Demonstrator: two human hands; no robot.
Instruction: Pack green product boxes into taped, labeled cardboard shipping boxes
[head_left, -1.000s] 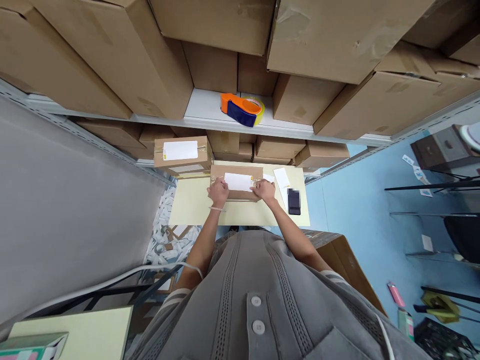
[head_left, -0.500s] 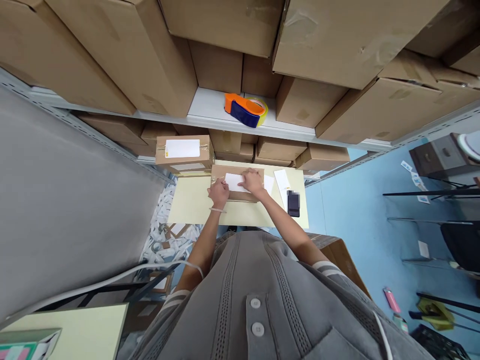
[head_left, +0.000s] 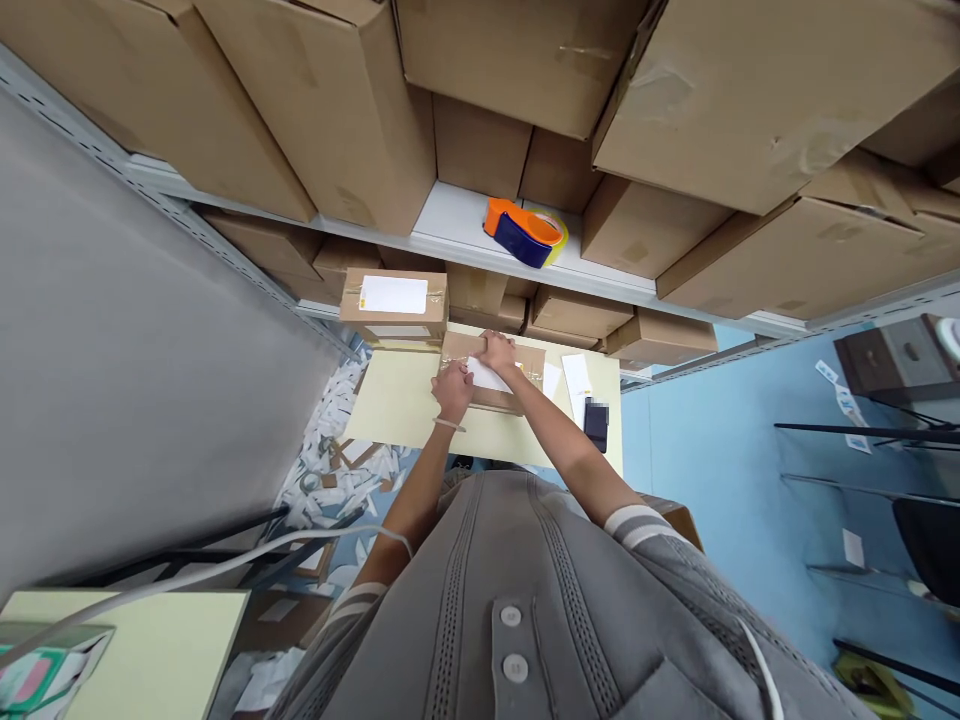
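Observation:
A small brown cardboard box (head_left: 525, 362) with a white label (head_left: 491, 378) lies on a pale yellow table (head_left: 397, 405). My left hand (head_left: 453, 389) rests on the box's near left corner, fingers curled against it. Across the top of the label reaches my right hand (head_left: 496, 350), fingers lying flat and pressing on the box's far left part. A second labelled box (head_left: 393, 303) is stacked just left of it at the table's back.
An orange and blue tape dispenser (head_left: 523, 229) sits on the metal shelf (head_left: 457, 222) above, between large cardboard boxes. A dark phone (head_left: 596, 424) and white paper slips (head_left: 577, 375) lie on the table's right. Paper scraps (head_left: 330, 470) litter the blue floor on the left.
My right hand has slid left across the label from the box's right end to its far left part. My left hand stays put. The view has shifted right.

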